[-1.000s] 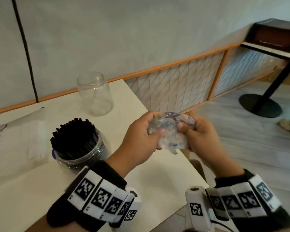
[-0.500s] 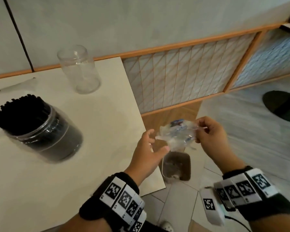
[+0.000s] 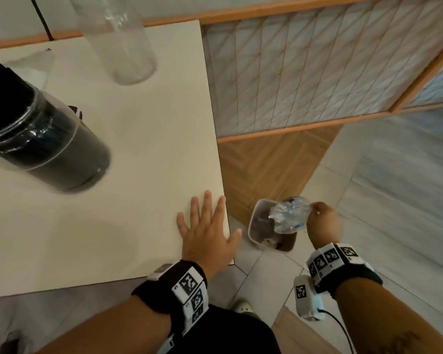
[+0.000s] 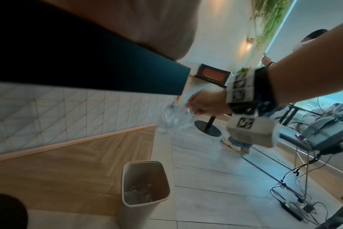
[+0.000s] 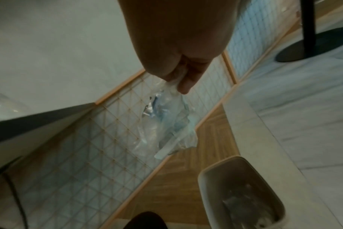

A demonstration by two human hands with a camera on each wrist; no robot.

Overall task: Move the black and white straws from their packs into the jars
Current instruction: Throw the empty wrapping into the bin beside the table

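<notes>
The person stands at the corner of the pale table. Their right hand pinches a crumpled clear straw pack between thumb and curled fingers, holding it out over the open beige bin on the floor just off the table's edge. In the right wrist view the pack dangles from the fingertips, with the bin's rim down at about 5 o'clock from it (some clear scraps already lie inside).

The left hand lies flat on the table near its right edge, fingers straight and spread, holding nothing.

On the table, at roughly 10 o'clock from that hand, stands a glass jar packed with black straws. Farther back, at about 11 o'clock, stands a second clear jar, which looks empty. A flat pale sheet or pack lies behind the dark jar; its contents I cannot make out.
</notes>
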